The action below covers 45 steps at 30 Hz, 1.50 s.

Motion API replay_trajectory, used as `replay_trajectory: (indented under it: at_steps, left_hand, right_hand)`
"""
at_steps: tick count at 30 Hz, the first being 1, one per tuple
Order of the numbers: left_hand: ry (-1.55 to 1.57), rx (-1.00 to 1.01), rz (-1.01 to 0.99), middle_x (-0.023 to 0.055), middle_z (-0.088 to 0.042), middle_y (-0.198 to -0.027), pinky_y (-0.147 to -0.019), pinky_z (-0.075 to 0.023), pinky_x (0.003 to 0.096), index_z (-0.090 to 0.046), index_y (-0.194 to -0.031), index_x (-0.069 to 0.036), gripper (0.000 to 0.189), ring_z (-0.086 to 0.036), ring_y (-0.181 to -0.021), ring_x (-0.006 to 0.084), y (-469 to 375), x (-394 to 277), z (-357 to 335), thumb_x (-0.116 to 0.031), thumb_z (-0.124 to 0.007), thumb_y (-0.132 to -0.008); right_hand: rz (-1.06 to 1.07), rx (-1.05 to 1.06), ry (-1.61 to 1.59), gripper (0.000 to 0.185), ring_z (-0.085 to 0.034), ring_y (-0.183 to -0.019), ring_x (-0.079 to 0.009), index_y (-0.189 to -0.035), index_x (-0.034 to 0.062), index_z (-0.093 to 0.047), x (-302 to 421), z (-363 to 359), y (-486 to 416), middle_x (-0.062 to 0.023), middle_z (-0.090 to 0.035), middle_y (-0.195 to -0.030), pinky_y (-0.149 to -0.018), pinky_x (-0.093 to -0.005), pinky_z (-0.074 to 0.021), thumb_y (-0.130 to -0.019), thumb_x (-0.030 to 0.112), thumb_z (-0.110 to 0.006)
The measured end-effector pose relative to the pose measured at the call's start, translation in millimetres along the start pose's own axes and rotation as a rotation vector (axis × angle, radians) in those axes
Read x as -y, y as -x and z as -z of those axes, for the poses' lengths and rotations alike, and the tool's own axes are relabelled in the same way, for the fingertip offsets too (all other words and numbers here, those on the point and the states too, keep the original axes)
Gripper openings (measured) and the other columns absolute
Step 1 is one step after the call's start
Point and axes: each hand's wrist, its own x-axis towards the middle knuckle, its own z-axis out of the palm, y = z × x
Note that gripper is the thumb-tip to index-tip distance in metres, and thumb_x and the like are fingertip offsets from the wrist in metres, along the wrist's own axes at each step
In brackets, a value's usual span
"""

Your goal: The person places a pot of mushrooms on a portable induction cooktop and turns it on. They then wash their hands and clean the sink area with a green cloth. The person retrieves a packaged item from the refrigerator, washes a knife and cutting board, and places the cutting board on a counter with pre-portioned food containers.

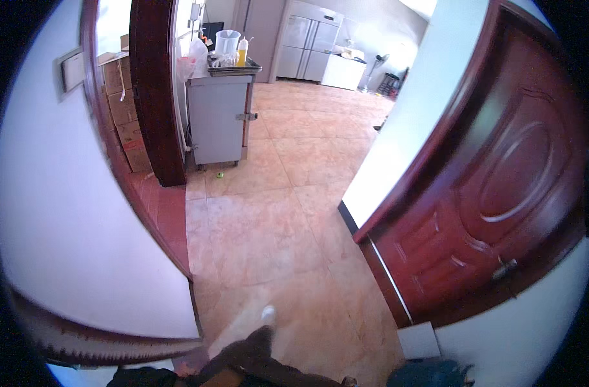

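Neither of my hands can be made out; only a blurred strip of bare arm [222, 378] shows at the bottom edge. Below me a dark trouser leg [241, 348] and a white shoe tip [268, 313] are over the tan tiled floor [294, 232]. On the right stands a closed dark red panelled door [512, 164] with a metal handle [505, 267]. Ahead on the left is a grey metal cabinet [219, 121] with a latch on its side. On its top are metal trays [234, 70], a clear plastic jug [227, 42] and a squeeze bottle of yellow liquid [242, 52].
An open doorway at left shows stacked cardboard boxes [125, 109]. A small green object [220, 175] lies near the cabinet's foot. Farther back stand a stainless steel refrigerator [309, 43], a white chest unit [342, 72] and a fan [379, 63]. A dark blue item [427, 372] sits at lower right.
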Motion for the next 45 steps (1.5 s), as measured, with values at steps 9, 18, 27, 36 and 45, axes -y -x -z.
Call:
replay_trajectory:
  at_steps: [9, 18, 27, 36, 45]
  left_hand:
    - [0.125, -0.185, -0.256, 0.0149, -0.051, -0.118, -0.094, -0.0360, 0.0384, -0.049, -0.119, -0.011, 0.049, -0.046, -0.111, 0.0291, -152.0, -369.1, 192.5, -0.042, -0.048, -0.080]
    - [-0.122, -0.277, -1.645, 0.0133, -0.048, -0.118, -0.093, -0.0359, 0.0389, -0.041, -0.123, -0.014, 0.062, -0.044, -0.110, 0.0304, -173.1, -924.4, 428.2, -0.034, -0.066, -0.071]
    - [0.211, -0.667, -1.414, 0.0055, -0.056, -0.104, -0.095, -0.0261, 0.0457, -0.063, -0.082, -0.015, 0.013, -0.046, -0.105, 0.0269, -276.3, -1133.1, 661.9, -0.016, -0.067, -0.070]
    - [0.001, -1.061, -1.279, 0.0009, -0.055, -0.098, -0.103, -0.0037, 0.0551, -0.064, -0.077, -0.017, 0.006, -0.044, -0.110, 0.0246, -456.7, -1364.7, 942.2, -0.017, -0.060, -0.072]
    - [0.040, -1.452, -0.841, 0.0079, -0.049, -0.111, -0.102, -0.0121, 0.0519, -0.062, -0.077, -0.008, 0.006, -0.040, -0.114, 0.0277, -620.2, -1557.6, 1230.2, -0.009, -0.061, -0.071]
  right_hand:
    - [0.232, -0.006, 0.210, 0.020, -0.058, -0.073, -0.0323, -0.075, 0.0071, -0.061, 91.5, 174.2, -350.6, -0.0169, -0.058, -0.070, -0.066, -0.0438, -0.0442, -0.078, 0.025, -0.053]
    - [1.193, -0.394, 0.039, 0.015, -0.052, -0.068, -0.0261, -0.063, 0.0076, -0.052, 323.0, 377.3, -728.9, -0.0084, -0.050, -0.064, -0.069, -0.0366, -0.0396, -0.072, 0.017, -0.060]
    - [1.552, -0.036, 0.064, 0.017, -0.051, -0.070, -0.0242, -0.063, 0.0088, -0.052, 576.3, 555.3, -1075.5, -0.0057, -0.051, -0.064, -0.070, -0.0350, -0.0402, -0.075, 0.019, -0.057]
    - [1.236, -0.252, -0.372, 0.009, -0.054, -0.087, -0.0262, -0.077, 0.0066, -0.063, 726.5, 656.8, -1445.5, -0.0076, -0.061, -0.081, -0.080, -0.0366, -0.0415, -0.074, 0.015, -0.059]
    - [0.082, -0.323, 0.109, 0.032, -0.053, -0.056, -0.0354, -0.061, 0.0019, -0.055, 592.4, 663.4, -1730.8, -0.0167, -0.053, -0.060, -0.056, -0.0433, -0.0423, -0.070, 0.032, -0.065]
